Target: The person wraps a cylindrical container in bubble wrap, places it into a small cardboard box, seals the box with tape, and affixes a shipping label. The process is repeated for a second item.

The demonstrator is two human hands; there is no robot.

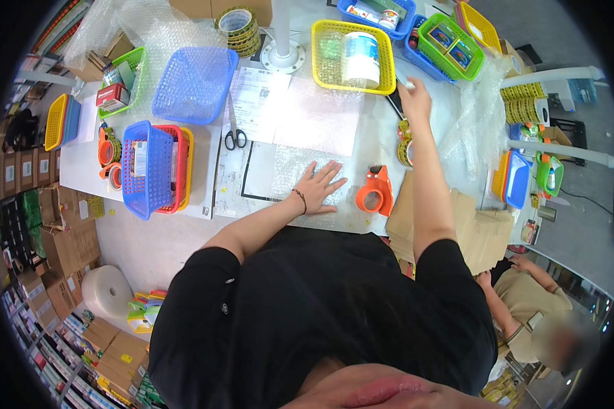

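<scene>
My left hand (320, 188) lies flat, fingers spread, on a sheet of bubble wrap (286, 171) at the table's near edge. Farther right, my right hand (415, 99) reaches forward beside a yellow basket (317, 76); its fingers are bent near a dark flat object (395, 105), and whether they hold anything is unclear. Inside that basket are a white tub with a blue label (362, 59) and bubble wrap. Printed papers (256, 110) and a pale sheet (317, 117) lie beyond my left hand. Between my arms sits an orange tape dispenser (376, 194).
Scissors (234, 135), a blue basket (194, 87) under bubble wrap and stacked baskets (146, 189) are on the left. A white pole (282, 53) rises behind the papers. Brown cardboard mailers (453, 225) lie beneath my right arm. Another person (532, 301) is at lower right.
</scene>
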